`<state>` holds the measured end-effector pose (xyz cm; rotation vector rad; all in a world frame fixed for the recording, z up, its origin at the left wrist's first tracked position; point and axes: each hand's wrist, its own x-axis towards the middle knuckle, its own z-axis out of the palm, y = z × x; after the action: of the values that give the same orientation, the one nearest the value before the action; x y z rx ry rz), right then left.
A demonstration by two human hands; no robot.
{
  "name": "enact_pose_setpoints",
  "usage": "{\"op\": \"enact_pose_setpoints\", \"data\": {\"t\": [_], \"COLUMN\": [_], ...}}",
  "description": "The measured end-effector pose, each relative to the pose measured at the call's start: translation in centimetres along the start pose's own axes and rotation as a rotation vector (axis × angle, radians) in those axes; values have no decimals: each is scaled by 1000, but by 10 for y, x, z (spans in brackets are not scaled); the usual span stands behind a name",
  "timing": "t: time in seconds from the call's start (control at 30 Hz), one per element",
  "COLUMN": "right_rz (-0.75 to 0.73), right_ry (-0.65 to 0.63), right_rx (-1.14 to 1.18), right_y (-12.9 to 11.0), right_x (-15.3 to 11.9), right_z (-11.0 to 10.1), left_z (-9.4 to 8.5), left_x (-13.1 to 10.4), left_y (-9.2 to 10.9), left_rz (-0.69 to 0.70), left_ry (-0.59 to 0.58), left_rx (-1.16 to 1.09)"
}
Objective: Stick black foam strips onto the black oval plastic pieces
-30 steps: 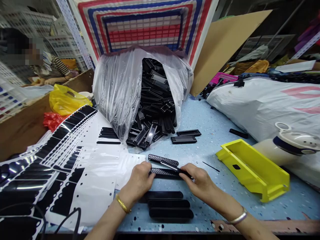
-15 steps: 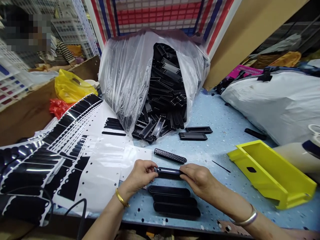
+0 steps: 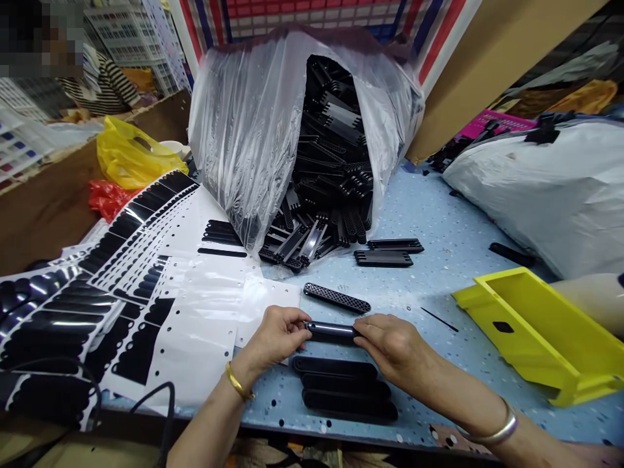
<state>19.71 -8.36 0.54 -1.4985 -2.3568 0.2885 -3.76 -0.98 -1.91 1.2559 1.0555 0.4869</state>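
Note:
Between my two hands is a long black plastic piece with rounded ends and a glossy top (image 3: 332, 329). My left hand (image 3: 281, 333) pinches its left end, fingers closed. The right end is gripped by my right hand (image 3: 390, 341), its thumb and fingers closed and partly covering that end. Just beyond lies a black piece with a lattice-patterned face (image 3: 337, 298). Nearer to me, several smooth black pieces (image 3: 348, 404) lie stacked side by side on the blue speckled table (image 3: 439, 260).
A clear plastic bag (image 3: 244, 130) spills black pieces at the back. White sheets (image 3: 195, 331) with black rounded stickers (image 3: 53, 325) spread at left. A yellow bin (image 3: 541, 344) and a white sack (image 3: 541, 188) stand at right. A person in a striped top (image 3: 112, 81) sits back left.
The view has tilted down and shifted slightly. Both hands still hold the black piece, its left end now seated flatter under my left fingertips.

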Motion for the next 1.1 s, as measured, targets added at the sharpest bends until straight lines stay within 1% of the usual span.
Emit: {"op": "enact_pose_setpoints", "data": {"t": [0.2, 0.53, 0.7, 0.93, 1.1], "right_rz": [9, -7, 4, -6, -15], "right_ry": [-7, -110, -112, -95, -71], "right_rx": [10, -78, -78, -88, -122], "right_y": [-3, -5, -6, -5, -6], "right_x": [3, 7, 8, 6, 6], "right_z": [-3, -6, -5, -2, -1], "left_z": [0, -1, -1, 0, -1], "left_x": [1, 0, 1, -1, 0], "left_y": [0, -1, -2, 3, -1], "left_rz": [7, -2, 7, -11, 3], "left_ry": [-6, -23, -21, -8, -14], "left_rx": [20, 45, 44, 57, 39]}}
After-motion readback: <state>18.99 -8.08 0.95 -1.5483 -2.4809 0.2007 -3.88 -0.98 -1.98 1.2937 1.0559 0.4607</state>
